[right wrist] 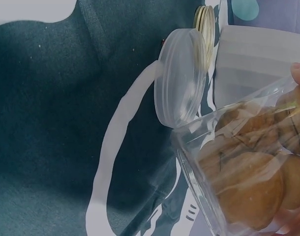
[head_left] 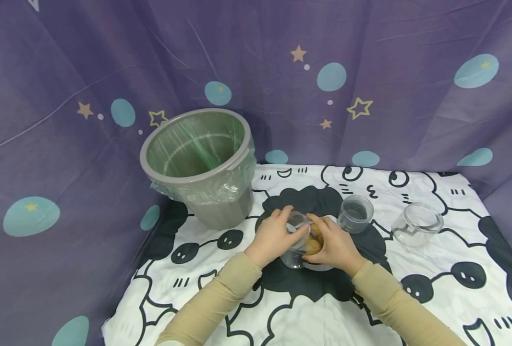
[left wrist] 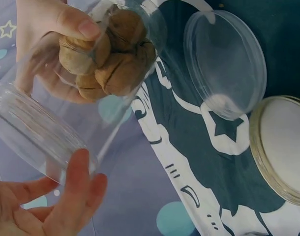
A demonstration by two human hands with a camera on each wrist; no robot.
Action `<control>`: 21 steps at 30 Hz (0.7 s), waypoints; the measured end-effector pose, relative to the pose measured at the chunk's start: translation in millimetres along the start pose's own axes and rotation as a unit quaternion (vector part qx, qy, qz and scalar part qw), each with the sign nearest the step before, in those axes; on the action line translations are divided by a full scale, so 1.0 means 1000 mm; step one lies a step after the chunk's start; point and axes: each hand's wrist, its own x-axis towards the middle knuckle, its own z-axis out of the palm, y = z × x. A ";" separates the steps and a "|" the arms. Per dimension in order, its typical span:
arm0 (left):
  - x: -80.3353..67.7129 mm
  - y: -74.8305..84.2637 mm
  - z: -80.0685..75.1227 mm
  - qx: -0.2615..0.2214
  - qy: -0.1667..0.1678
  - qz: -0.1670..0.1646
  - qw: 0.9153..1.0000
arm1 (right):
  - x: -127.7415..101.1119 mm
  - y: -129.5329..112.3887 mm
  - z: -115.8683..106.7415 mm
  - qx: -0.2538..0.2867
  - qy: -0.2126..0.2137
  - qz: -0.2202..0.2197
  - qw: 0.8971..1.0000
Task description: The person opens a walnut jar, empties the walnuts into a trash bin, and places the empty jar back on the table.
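Observation:
A clear jar [left wrist: 110,118] of walnuts [left wrist: 115,59] is held between both hands, tilted over the cloth. My left hand [head_left: 277,235] grips it round its threaded mouth end, thumb and fingers on opposite sides. On the other end my right hand [head_left: 335,245] is wrapped round the part where the walnuts are gathered. No lid covers the mouth in the left wrist view. Beside the jar lie a clear plastic lid [left wrist: 226,64] and a white lid with a gold rim [left wrist: 287,147], both partly hidden by hands and jar in the head view.
A grey bin [head_left: 221,206] lined with a green-tinted bag stands behind on the left. To the right are a small clear container [head_left: 355,214] and another clear jar [head_left: 417,224]. A black-and-white patterned cloth [head_left: 290,317] covers the surface, with a purple curtain [head_left: 256,48] behind.

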 end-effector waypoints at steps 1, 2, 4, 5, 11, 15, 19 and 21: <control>0.000 0.001 0.001 0.003 0.003 -0.004 1.000 | 0.000 0.000 0.000 -0.001 0.000 0.000 1.000; 0.001 0.002 0.001 0.008 0.004 -0.006 1.000 | 0.000 0.001 0.000 -0.001 0.000 0.000 1.000; 0.001 0.003 0.001 0.014 0.004 -0.001 1.000 | -0.001 0.001 -0.001 0.000 -0.001 0.000 1.000; 0.000 0.003 0.001 0.014 0.001 0.005 1.000 | -0.001 0.001 -0.001 0.001 -0.001 0.000 1.000; -0.001 -0.006 -0.005 -0.035 -0.034 0.078 0.996 | -0.002 0.003 -0.004 -0.001 -0.003 0.000 1.000; 0.000 -0.015 -0.009 -0.049 -0.054 0.160 0.984 | -0.002 0.004 -0.005 -0.004 0.001 -0.003 1.000; 0.001 -0.022 -0.012 -0.040 -0.063 0.245 0.967 | -0.002 0.004 -0.006 0.001 0.002 -0.005 1.000; 0.001 -0.025 -0.013 -0.039 -0.068 0.269 0.960 | -0.002 0.004 -0.006 0.003 0.000 -0.006 1.000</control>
